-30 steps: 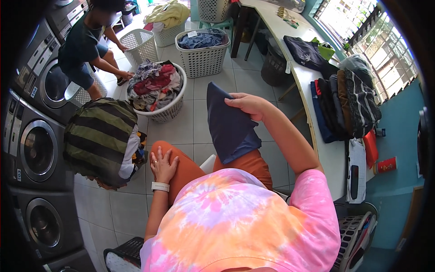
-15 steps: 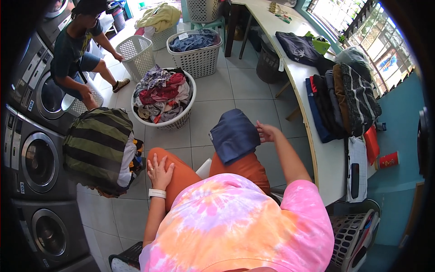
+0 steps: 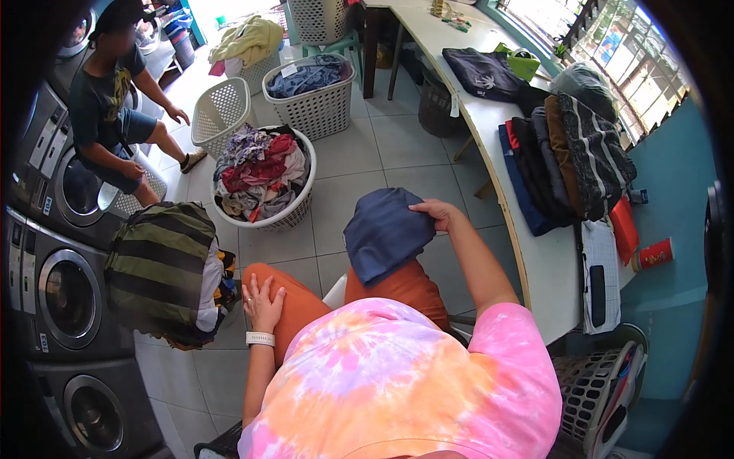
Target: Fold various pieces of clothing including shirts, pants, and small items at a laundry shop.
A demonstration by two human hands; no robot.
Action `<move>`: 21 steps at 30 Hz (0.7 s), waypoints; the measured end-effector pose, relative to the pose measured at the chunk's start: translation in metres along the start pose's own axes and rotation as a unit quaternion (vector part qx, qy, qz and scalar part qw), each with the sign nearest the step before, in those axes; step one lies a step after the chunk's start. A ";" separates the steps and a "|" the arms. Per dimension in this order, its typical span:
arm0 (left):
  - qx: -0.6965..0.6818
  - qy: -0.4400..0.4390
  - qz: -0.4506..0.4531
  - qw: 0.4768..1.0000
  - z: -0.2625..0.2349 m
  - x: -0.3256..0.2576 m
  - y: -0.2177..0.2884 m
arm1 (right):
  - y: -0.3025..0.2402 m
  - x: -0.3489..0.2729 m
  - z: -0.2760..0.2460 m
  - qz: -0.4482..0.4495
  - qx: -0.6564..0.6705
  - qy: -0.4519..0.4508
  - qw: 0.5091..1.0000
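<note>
The right hand pinches the folded navy garment at its right edge; the cloth spreads leftward from the fingers, over the right knee. The left hand rests flat, holding nothing.

A red cylindrical can with a pale band lies at the counter's right edge. Small white label strips sit on the washers' grey control panels at far left

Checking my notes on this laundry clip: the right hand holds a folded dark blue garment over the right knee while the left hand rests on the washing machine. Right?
Not quite. In the head view the left hand rests on the left thigh, not a washing machine. The right hand does hold the folded dark blue garment.
</note>
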State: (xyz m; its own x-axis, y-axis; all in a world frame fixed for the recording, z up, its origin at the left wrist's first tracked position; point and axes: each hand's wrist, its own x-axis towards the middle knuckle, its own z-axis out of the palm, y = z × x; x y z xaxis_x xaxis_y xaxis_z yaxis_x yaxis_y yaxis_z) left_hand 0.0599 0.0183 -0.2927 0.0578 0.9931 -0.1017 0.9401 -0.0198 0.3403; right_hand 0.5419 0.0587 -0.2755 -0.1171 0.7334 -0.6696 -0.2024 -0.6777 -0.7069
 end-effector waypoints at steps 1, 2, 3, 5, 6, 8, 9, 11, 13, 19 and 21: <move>-0.003 0.000 0.001 1.000 0.001 0.002 0.000 | 0.001 0.004 -0.004 0.023 0.043 -0.019 0.999; -0.006 0.001 0.007 1.000 0.001 0.002 0.001 | 0.002 0.008 -0.006 0.046 0.087 -0.038 0.994; -0.006 -0.002 0.001 1.000 0.001 0.002 0.001 | 0.002 0.011 -0.009 0.041 0.087 -0.033 0.995; -0.001 -0.016 -0.017 1.000 -0.003 0.000 0.004 | 0.002 0.018 -0.008 0.063 0.133 -0.083 0.986; -0.003 -0.013 -0.011 1.000 -0.004 0.002 0.008 | 0.001 0.020 -0.009 0.058 0.132 -0.079 0.986; 0.081 -0.053 -0.050 0.994 -0.008 0.007 0.023 | -0.003 0.026 -0.015 0.032 0.100 -0.080 0.991; 0.078 -0.050 -0.042 0.995 -0.006 0.013 0.034 | -0.004 0.028 -0.019 0.025 0.101 -0.075 0.992; 0.135 -0.146 0.019 0.980 -0.008 0.025 0.050 | -0.006 0.038 -0.019 0.006 0.124 -0.026 0.992; -0.035 -0.254 0.128 0.958 0.027 0.058 0.044 | -0.013 0.045 -0.010 0.013 0.127 -0.035 0.991; -0.638 -0.461 -0.241 0.568 0.064 0.084 0.128 | -0.022 0.034 0.021 0.042 0.106 -0.061 0.992; -0.678 -0.395 -0.242 0.570 0.082 0.094 0.134 | -0.026 0.026 0.018 0.052 0.117 -0.091 0.988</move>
State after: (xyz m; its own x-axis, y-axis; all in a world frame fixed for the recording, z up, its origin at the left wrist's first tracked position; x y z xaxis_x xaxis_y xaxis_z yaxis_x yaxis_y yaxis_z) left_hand 0.2189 0.0995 -0.3334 0.5390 0.4714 -0.6980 -0.1839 0.8746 0.4487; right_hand 0.5264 0.0967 -0.2702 -0.3177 0.6723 -0.6686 -0.3972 -0.7347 -0.5500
